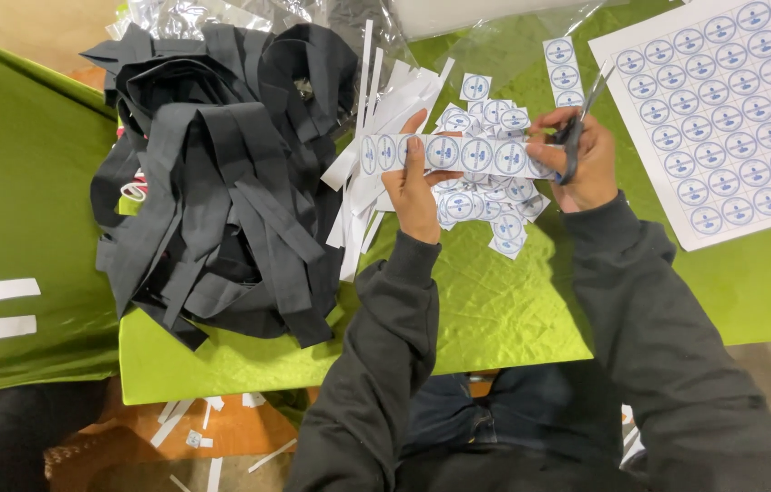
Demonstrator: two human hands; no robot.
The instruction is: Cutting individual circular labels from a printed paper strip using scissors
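My left hand [415, 187] holds a white paper strip [447, 153] printed with a row of blue round labels, stretched level above the green cloth [495, 310]. At the strip's right end, my right hand [586, 159] grips dark-handled scissors [578, 128] with the blades pointing up and away. Under both hands lies a pile of cut square labels [495, 205]. Both arms wear dark sleeves.
A heap of black fabric straps [221, 173] fills the left of the cloth. White paper offcuts [376, 118] lie beside it. An uncut sheet of round labels [727, 114] lies at the right, a short label strip [564, 68] above. Paper scraps [203, 428] litter the floor.
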